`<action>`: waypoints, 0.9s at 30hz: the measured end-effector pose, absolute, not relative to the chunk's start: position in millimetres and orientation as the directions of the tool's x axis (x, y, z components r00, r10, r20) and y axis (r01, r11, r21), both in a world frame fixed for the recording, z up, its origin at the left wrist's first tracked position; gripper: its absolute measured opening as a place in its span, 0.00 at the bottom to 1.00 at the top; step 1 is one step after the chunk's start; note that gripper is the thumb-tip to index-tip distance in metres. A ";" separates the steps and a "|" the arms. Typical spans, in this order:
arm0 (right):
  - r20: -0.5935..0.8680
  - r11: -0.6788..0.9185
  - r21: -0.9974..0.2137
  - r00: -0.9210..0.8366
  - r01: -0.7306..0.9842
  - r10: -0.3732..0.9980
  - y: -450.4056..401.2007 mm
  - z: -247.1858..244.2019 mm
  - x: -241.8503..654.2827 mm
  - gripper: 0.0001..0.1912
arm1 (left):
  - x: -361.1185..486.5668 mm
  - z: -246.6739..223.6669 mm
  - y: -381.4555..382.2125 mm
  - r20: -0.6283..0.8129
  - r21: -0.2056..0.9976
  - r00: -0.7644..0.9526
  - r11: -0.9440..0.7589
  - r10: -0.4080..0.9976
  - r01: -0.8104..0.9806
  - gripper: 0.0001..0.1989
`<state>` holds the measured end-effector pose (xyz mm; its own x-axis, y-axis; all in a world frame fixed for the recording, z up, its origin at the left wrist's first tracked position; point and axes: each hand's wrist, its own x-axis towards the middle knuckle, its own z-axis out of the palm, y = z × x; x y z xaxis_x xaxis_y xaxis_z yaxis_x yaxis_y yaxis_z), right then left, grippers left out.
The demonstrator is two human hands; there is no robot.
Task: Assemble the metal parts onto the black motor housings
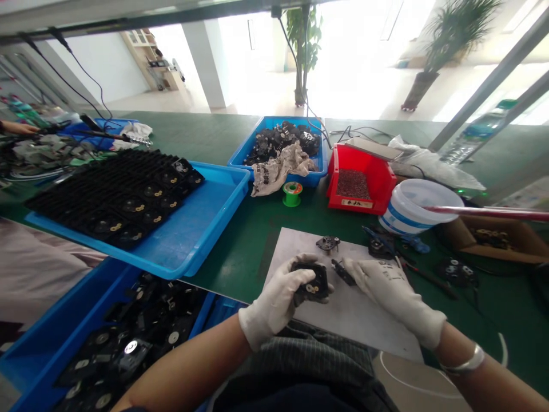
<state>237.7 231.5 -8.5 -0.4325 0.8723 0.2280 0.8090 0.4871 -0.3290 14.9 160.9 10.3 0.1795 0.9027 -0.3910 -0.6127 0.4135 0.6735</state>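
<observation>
The left hand [274, 298] is clamping a black part [309, 284] steady; the right hand [380, 292] is pinching a small dark piece [343, 272].

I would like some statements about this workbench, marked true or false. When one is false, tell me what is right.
1. The left hand holds a black square part with brass contacts. True.
2. The right hand wears a blue glove. False: its glove is white.
3. The red bin contains small brown pieces. True.
4. The green spool sits inside a blue tray. False: it sits on the green bench top, in front of the tray.
5. A silver bangle circles the right wrist. True.
</observation>
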 end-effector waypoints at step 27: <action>-0.157 -0.107 -0.972 -0.238 0.210 0.959 165.7 4.0 178.0 0.24 | 21.4 6.4 154.0 -0.244 0.729 0.113 0.259 0.963 -0.634 0.27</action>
<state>178.0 165.7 4.0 -0.2381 0.9585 -0.1566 0.2096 -0.1067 -0.9719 21.4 154.0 6.4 0.1125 0.9632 -0.2443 -0.6340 0.2589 0.7288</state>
